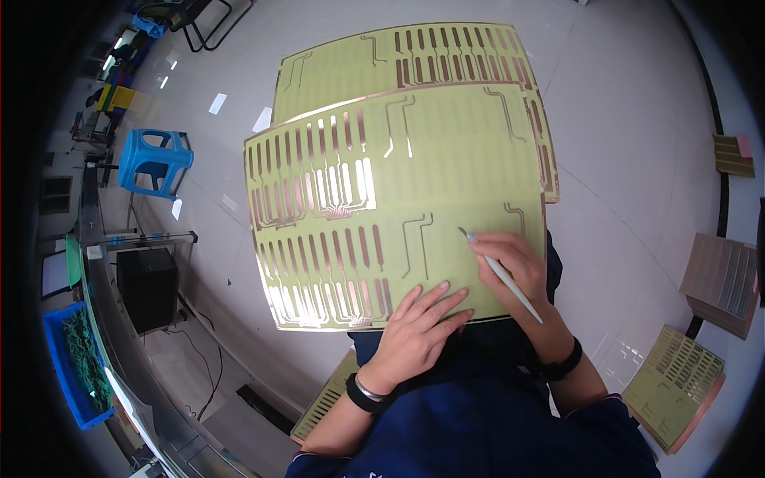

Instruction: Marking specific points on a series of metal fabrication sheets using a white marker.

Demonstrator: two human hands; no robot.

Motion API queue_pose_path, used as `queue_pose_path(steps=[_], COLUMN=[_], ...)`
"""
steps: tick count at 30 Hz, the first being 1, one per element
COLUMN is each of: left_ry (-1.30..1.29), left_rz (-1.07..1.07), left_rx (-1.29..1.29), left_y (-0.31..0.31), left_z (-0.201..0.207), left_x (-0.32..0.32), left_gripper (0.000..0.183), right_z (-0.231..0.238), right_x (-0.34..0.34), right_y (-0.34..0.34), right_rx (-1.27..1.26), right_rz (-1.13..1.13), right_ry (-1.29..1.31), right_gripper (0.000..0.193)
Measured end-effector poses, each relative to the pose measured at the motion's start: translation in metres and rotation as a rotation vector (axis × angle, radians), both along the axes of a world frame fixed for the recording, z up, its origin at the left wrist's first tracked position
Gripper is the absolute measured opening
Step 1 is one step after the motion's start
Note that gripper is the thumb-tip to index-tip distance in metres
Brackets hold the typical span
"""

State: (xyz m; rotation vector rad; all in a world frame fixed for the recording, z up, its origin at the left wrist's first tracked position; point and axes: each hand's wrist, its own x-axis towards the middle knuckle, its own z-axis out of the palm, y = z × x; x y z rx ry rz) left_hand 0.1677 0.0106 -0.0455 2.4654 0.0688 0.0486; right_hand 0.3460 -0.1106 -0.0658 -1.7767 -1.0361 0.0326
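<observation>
A large yellow-green circuit board panel (446, 175) with copper traces lies before me, its near edge over my lap. My left hand (422, 331) rests on the panel's near edge, fingers spread and lying flat. In my right hand (514, 271) is a craft knife (510, 285) with a pale handle, gripped like a pen. Its small blade points up and left, close to the bare middle of the panel; whether the tip touches cannot be made out. Beneath the far side of this panel, another similar panel (335, 78) sticks out.
A blue plastic stool (156, 163) stands at the left on the tiled floor. Nearer are a black computer case (147, 288) and a blue bin (60, 350) with green material. Stacked panels (673, 386) sit at the lower right, brownish boards (721, 279) above them.
</observation>
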Motion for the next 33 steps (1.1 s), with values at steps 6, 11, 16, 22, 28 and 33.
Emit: queue_pose_path(steps=[6, 11, 16, 22, 28, 33], left_ry=[-0.003, -0.001, 0.006, 0.031, -0.107, -0.126], left_rz=[0.005, 0.003, -0.016, -0.056, -0.076, -0.096], left_rx=[-0.010, -0.015, -0.026, -0.161, -0.207, -0.253], left_y=[0.001, 0.000, 0.001, 0.010, 0.009, 0.002], left_z=[0.000, 0.000, 0.003, -0.010, 0.000, -0.004], left_x=[0.000, 0.000, -0.001, -0.012, -0.004, -0.012], left_gripper=[0.040, 0.042, 0.040, 0.039, 0.038, 0.042], right_z=[0.001, 0.000, 0.004, 0.006, 0.014, 0.013], right_x=[0.000, 0.000, 0.012, -0.022, -0.012, 0.005], right_y=[0.003, 0.002, 0.009, 0.017, 0.027, 0.052], right_rx=[-0.001, 0.011, -0.100, -0.134, 0.007, -0.115], right_rz=[-0.020, -0.008, -0.037, 0.430, 0.481, 0.170], right_ry=[-0.006, -0.013, -0.062, -0.180, 0.105, -0.172], right_gripper=[0.026, 0.027, 0.034, 0.041, 0.029, 0.032])
